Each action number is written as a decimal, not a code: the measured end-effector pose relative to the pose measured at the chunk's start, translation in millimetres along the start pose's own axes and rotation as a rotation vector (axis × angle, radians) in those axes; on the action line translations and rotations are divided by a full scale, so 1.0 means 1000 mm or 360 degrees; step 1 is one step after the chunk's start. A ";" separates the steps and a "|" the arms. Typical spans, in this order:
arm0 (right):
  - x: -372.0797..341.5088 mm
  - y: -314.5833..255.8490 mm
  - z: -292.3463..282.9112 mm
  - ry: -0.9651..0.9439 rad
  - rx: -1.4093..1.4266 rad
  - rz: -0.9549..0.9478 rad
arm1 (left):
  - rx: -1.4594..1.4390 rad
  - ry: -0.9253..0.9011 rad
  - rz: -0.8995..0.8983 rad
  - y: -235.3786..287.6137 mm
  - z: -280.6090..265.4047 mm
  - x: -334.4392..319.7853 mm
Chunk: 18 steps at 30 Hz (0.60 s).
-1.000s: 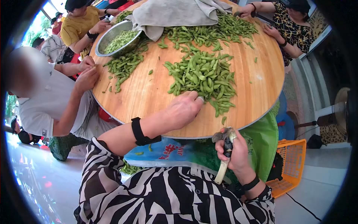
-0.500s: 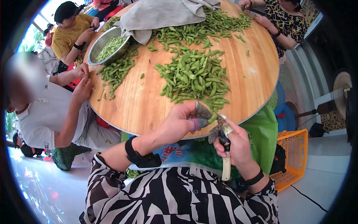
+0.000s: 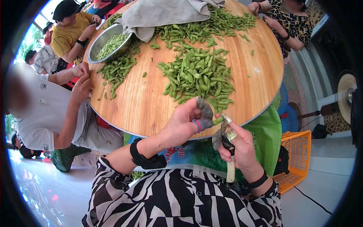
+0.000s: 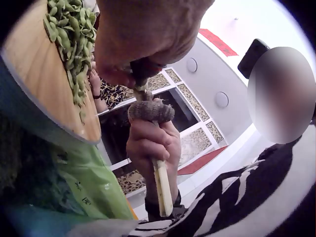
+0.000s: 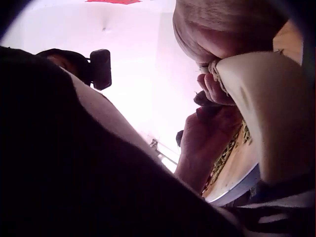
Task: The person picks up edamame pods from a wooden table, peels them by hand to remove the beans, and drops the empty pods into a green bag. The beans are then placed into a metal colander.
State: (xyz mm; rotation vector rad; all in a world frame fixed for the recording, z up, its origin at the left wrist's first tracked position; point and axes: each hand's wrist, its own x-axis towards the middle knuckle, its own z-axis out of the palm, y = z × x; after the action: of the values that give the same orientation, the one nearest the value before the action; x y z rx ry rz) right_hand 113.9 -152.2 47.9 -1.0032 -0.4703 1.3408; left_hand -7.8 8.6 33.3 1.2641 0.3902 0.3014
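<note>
In the head view my left hand (image 3: 183, 123), with grey covers on thumb and forefinger, pinches a green soybean pod (image 3: 217, 120) at the table's front edge. My right hand (image 3: 242, 147) meets the pod's far end with its wrapped forefinger. That hand grips a tool with a cream handle (image 3: 230, 172) pointing down; its working end is hidden by the fingers. The left wrist view shows the same handle (image 4: 164, 190) below the curled right fingers (image 4: 150, 143). Just beyond both hands lies a pile of soybean pods (image 3: 198, 75).
A metal colander (image 3: 90, 55) of shelled beans stands at the left on the round wooden table (image 3: 140, 109). A grey cloth (image 3: 162, 17) covers pods at the back. Other people sit around the table. An orange crate (image 3: 302, 162) stands on the floor at right.
My left hand was at the pile's near edge one second ago. It has come back toward me with a pod and met my right hand, which keeps its grip on the tool.
</note>
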 end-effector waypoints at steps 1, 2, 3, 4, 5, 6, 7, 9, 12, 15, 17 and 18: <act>0.000 0.000 0.000 -0.0017 0.0045 -0.0004 | -0.0022 0.0005 0.0098 -0.005 0.000 0.000; 0.001 0.000 0.001 -0.0016 0.0044 -0.0004 | -0.0043 0.0009 0.0195 -0.010 0.000 0.001; 0.002 0.000 0.002 0.0040 0.0060 0.0007 | -0.0043 0.0008 0.0196 -0.012 -0.001 0.001; 0.002 0.000 0.003 0.0098 0.0075 0.0018 | 0.0018 0.0007 0.0228 -0.013 -0.002 0.000; 0.002 0.001 0.003 0.0099 0.0073 0.0016 | 0.0079 0.0006 0.0262 -0.014 -0.003 0.000; 0.003 0.002 0.002 0.0097 0.0109 0.0014 | 0.0078 0.0005 0.0263 -0.012 -0.002 0.000; 0.003 0.002 0.002 0.0095 0.0143 0.0014 | -0.0030 0.0000 0.0187 -0.007 -0.001 0.001; 0.002 0.001 0.001 0.0047 0.0236 0.0029 | -0.0137 -0.0005 0.0111 -0.007 -0.003 0.003; 0.001 0.001 -0.003 -0.0080 0.0429 0.0074 | -0.0748 -0.0236 0.0001 -0.016 -0.010 0.007; 0.001 0.005 -0.007 -0.0152 0.0579 0.0147 | -0.1290 -0.0299 -0.0392 -0.020 -0.010 0.007; 0.002 0.007 -0.009 -0.0140 0.0628 0.0190 | -0.1508 -0.0499 -0.0406 -0.024 -0.009 0.004; 0.002 0.007 -0.010 -0.0218 0.0700 0.0219 | -0.1513 -0.0495 -0.0405 -0.025 -0.006 0.002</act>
State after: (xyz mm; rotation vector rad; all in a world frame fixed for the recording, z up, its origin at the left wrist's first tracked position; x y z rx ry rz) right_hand 118.0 -154.7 36.1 -0.5903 -0.1939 1.5585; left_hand -8.4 8.3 7.6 0.3082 0.0987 0.0433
